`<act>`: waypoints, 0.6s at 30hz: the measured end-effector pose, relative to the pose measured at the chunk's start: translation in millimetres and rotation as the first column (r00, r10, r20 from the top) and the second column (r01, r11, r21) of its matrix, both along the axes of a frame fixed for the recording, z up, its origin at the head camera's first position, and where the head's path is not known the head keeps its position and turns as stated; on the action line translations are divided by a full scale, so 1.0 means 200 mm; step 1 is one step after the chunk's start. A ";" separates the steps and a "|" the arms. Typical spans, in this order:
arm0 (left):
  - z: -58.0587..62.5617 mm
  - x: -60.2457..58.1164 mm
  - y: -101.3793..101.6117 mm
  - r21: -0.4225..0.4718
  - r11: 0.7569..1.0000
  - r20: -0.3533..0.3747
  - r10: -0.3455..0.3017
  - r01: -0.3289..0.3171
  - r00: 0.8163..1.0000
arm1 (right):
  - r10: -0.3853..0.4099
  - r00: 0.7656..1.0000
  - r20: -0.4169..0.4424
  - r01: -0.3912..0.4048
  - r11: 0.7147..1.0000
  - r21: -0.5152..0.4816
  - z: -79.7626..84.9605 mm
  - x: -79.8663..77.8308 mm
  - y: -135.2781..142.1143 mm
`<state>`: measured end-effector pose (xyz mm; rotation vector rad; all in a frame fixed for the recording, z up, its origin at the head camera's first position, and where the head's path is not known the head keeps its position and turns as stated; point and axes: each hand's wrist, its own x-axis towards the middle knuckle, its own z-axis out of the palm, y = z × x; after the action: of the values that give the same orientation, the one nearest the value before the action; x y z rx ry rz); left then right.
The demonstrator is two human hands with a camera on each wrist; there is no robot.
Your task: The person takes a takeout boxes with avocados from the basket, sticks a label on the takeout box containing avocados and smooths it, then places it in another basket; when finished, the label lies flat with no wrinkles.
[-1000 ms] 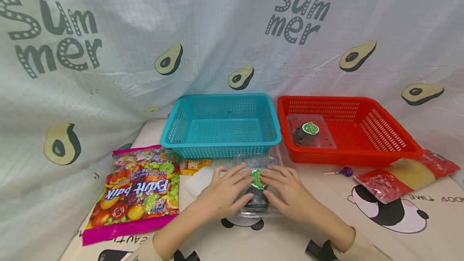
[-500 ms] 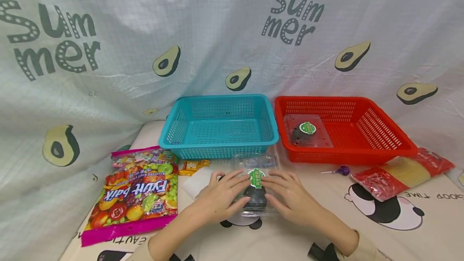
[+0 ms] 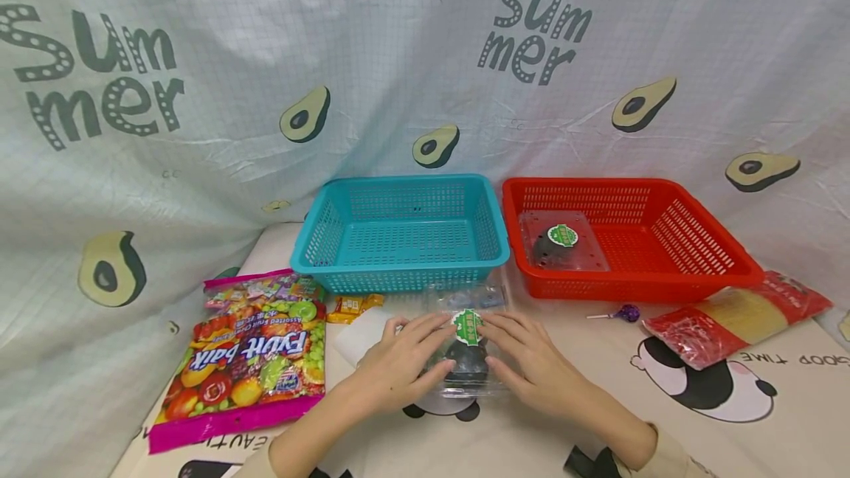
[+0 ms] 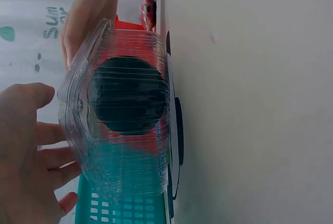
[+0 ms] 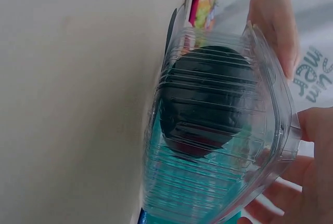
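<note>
A clear ribbed plastic clamshell box [image 3: 458, 392] with a green-and-white label [image 3: 468, 327] on its lid stands at the table's front middle. Inside it lies a dark, rounded item [image 4: 127, 95], whose kind I cannot tell. My left hand [image 3: 397, 366] touches the lid from the left, fingers fairly straight and spread. From the other side my right hand [image 3: 531, 361] rests on the lid in the same way. In the right wrist view, the lid rim runs along the fingers of my right hand [image 5: 312, 180]. The lid looks down on the base.
Behind the box stands a teal basket [image 3: 401, 271]. A red basket [image 3: 637, 290] right of it holds a similar box [image 3: 587, 242]. A fruit candy bag [image 3: 249, 352] and yellow packets [image 3: 354, 307] lie left; a lollipop [image 3: 627, 313] and a red-and-yellow packet [image 3: 737, 319] lie right.
The head view has shifted slightly. Both hands have stayed on the lid, with the fingers drawn back a little so more of the label shows. The box has hardly moved.
</note>
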<state>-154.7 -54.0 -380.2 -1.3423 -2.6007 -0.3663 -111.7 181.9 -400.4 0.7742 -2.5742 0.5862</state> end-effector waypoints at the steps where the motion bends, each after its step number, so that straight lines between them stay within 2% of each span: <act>1: 0.00 0.00 0.00 0.013 1.000 0.031 0.015 -0.016 0.999 | -0.012 1.000 0.011 0.012 1.000 -0.005 0.00 0.00 0.00; 3: -0.01 0.01 -0.01 0.054 0.997 0.120 0.042 -0.049 0.992 | -0.047 0.998 0.042 0.048 0.999 -0.023 0.00 0.00 0.01; 5: -0.02 0.01 -0.01 0.098 0.991 0.236 0.067 -0.093 0.969 | -0.081 0.992 0.100 0.087 0.995 -0.055 -0.01 0.01 0.01; 9: -0.04 0.03 0.00 0.166 0.973 0.446 0.073 -0.163 0.892 | -0.117 0.961 0.250 0.157 0.977 -0.146 -0.02 0.04 0.01; 11: -0.06 0.03 0.00 0.179 0.968 0.502 0.062 -0.174 0.862 | -0.112 0.942 0.317 0.176 0.968 -0.182 -0.02 0.05 0.01; 13: -0.08 0.04 0.01 0.185 0.967 0.530 0.050 -0.173 0.847 | -0.107 0.919 0.379 0.194 0.960 -0.199 -0.02 0.05 0.01; 15: -0.09 0.05 0.01 0.192 0.967 0.540 0.040 -0.169 0.841 | -0.102 0.902 0.419 0.205 0.957 -0.207 -0.02 0.06 0.00; 18: -0.09 0.06 0.02 0.196 0.964 0.529 0.048 -0.178 0.847 | -0.107 0.896 0.432 0.210 0.957 -0.200 -0.02 0.07 -0.01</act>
<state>-142.8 -50.3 -397.8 -1.1129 -2.9061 -1.1278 -98.7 180.6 -404.1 0.3771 -2.8308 1.0899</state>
